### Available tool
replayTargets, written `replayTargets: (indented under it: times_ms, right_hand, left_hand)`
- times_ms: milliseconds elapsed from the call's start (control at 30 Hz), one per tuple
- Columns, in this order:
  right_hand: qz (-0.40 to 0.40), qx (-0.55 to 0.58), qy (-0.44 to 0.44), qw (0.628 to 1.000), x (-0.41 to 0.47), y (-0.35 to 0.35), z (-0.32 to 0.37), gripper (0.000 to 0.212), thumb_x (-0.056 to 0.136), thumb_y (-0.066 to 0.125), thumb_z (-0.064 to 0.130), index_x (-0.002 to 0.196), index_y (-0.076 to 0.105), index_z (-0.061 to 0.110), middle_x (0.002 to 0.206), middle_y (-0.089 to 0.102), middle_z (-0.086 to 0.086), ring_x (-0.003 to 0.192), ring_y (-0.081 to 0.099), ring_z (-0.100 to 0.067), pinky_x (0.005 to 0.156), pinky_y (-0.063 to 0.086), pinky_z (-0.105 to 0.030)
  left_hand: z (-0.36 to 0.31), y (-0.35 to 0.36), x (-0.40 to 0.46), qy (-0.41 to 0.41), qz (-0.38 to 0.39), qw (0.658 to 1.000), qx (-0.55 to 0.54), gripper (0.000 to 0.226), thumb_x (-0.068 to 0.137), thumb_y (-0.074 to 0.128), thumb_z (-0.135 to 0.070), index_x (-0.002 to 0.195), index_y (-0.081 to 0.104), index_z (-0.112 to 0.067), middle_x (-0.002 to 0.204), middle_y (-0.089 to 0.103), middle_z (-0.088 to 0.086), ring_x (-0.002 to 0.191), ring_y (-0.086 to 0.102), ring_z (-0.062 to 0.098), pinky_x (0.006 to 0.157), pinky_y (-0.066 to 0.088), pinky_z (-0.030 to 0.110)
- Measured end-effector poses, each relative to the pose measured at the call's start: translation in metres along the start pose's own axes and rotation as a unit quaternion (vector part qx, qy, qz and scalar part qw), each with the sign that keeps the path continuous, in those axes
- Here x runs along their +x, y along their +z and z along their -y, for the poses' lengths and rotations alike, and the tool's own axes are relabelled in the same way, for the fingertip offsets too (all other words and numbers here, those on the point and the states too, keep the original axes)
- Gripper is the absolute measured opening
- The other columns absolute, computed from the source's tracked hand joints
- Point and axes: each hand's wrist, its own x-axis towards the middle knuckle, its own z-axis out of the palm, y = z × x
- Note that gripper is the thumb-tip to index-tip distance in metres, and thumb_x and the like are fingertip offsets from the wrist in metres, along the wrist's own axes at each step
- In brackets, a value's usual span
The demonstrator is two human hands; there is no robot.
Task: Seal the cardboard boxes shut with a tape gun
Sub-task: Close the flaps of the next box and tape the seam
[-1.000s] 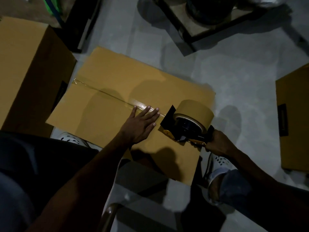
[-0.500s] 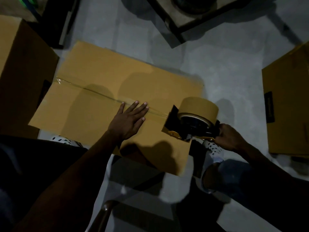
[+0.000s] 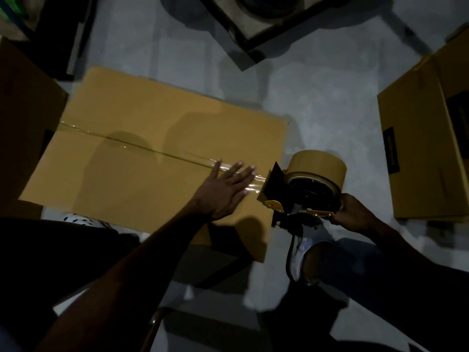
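A brown cardboard box (image 3: 142, 138) stands on the floor in front of me, its top flaps closed. A strip of clear tape (image 3: 132, 146) runs along the centre seam from the left edge to the right. My left hand (image 3: 225, 189) lies flat with straight fingers on the taped seam near the box's right edge. My right hand (image 3: 352, 214) grips the handle of a tape gun (image 3: 302, 189) carrying a brown tape roll. The gun sits just past the box's right edge, with tape stretched from it to the seam.
Another cardboard box (image 3: 25, 118) stands at the left and a third (image 3: 421, 153) at the right. A wooden pallet (image 3: 256, 26) with a dark object lies on the far floor. My white shoes (image 3: 304, 245) and knees are below the box. Grey floor (image 3: 322, 105) separates the boxes.
The tape gun has been drawn rightwards along the seam to beyond the box's right edge. My left hand has slid right after it, pressing the tape down.
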Motion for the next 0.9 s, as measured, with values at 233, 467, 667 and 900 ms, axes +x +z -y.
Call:
replayTargets:
  times_ms: [233, 467, 667, 900]
  right_hand:
    - [0.039, 0.049, -0.044, 0.997, 0.006, 0.002, -0.011, 0.036, 0.079, 0.067, -0.006, 0.053, 0.056, 0.018, 0.044, 0.056, 0.009, 0.044, 0.050, 0.002, 0.057, 0.039, -0.026]
    - [0.033, 0.109, -0.073, 0.991, 0.001, -0.008, -0.025, 0.041, 0.081, 0.064, 0.001, 0.052, 0.054, 0.028, 0.056, 0.052, 0.000, 0.055, 0.052, -0.008, 0.058, 0.042, -0.027]
    - [0.038, 0.072, -0.069, 0.994, 0.007, -0.012, -0.041, 0.034, 0.085, 0.061, -0.013, 0.063, 0.053, 0.012, 0.063, 0.052, -0.012, 0.061, 0.053, -0.015, 0.065, 0.042, -0.036]
    - [0.045, 0.023, -0.045, 0.998, 0.025, -0.011, -0.067, 0.009, 0.084, 0.069, 0.001, 0.082, 0.066, 0.009, 0.085, 0.068, -0.017, 0.084, 0.065, -0.034, 0.086, 0.050, -0.051]
  left_hand:
    - [-0.023, 0.014, 0.017, -0.042, -0.011, 0.999, -0.018, 0.055, 0.104, 0.021, -0.036, 0.157, 0.022, -0.021, 0.164, 0.013, -0.008, 0.152, 0.010, 0.016, 0.118, 0.008, 0.059]
    - [-0.021, 0.015, 0.018, -0.066, 0.009, 0.997, -0.034, 0.056, 0.102, 0.023, -0.038, 0.157, 0.016, -0.028, 0.164, 0.008, -0.013, 0.151, 0.000, 0.010, 0.119, -0.001, 0.055]
    - [-0.019, 0.021, 0.020, -0.057, -0.011, 0.998, -0.013, 0.055, 0.101, 0.027, -0.039, 0.155, 0.026, -0.026, 0.162, 0.019, -0.010, 0.150, 0.013, 0.013, 0.116, 0.011, 0.059]
    - [-0.018, 0.024, 0.021, -0.056, -0.008, 0.998, -0.010, 0.056, 0.101, 0.025, -0.039, 0.155, 0.025, -0.025, 0.162, 0.020, -0.008, 0.150, 0.014, 0.015, 0.116, 0.012, 0.060]
